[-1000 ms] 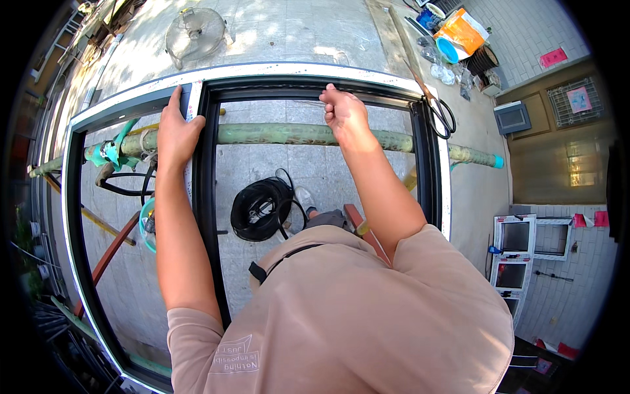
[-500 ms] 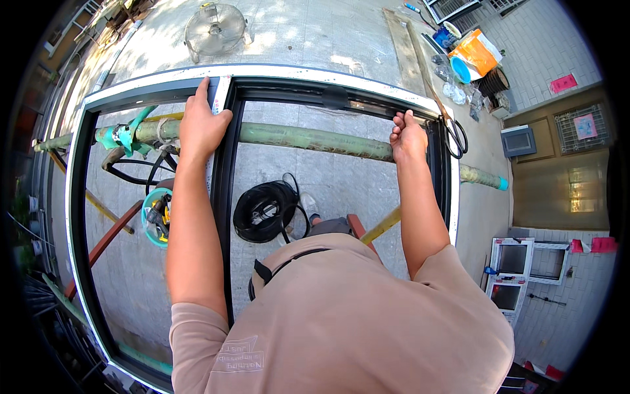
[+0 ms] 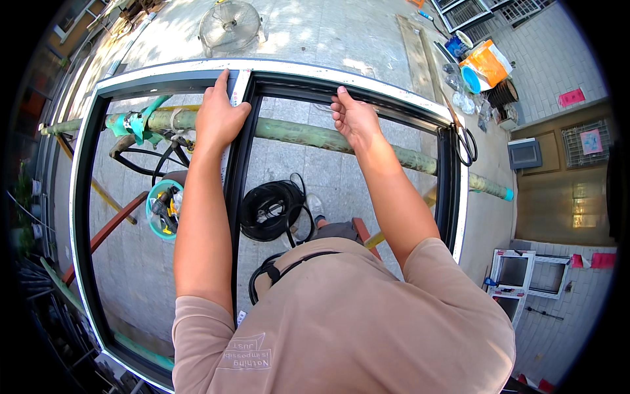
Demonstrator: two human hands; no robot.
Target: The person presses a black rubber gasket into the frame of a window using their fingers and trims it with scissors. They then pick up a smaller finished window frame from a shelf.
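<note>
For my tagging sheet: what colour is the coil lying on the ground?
The coil is black, best seen in the head view.

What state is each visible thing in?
Window frame, across the green pole, no glass showing
Left hand, open, on the frame's divider
Right hand, fingers curled at the black rail, grip unclear
Black hose or cable, coiled, on the ground
Turquoise tub, uncovered, holding tools
Fan, running or off unclear

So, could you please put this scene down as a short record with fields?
Frame: black, white-edged, lying across a green pole
Left hand: spread over the divider
Right hand: fingers curled by the far bar's inner edge; contact unclear
Seen through openings: black coil, turquoise tub with tools
Beyond: fan
</note>
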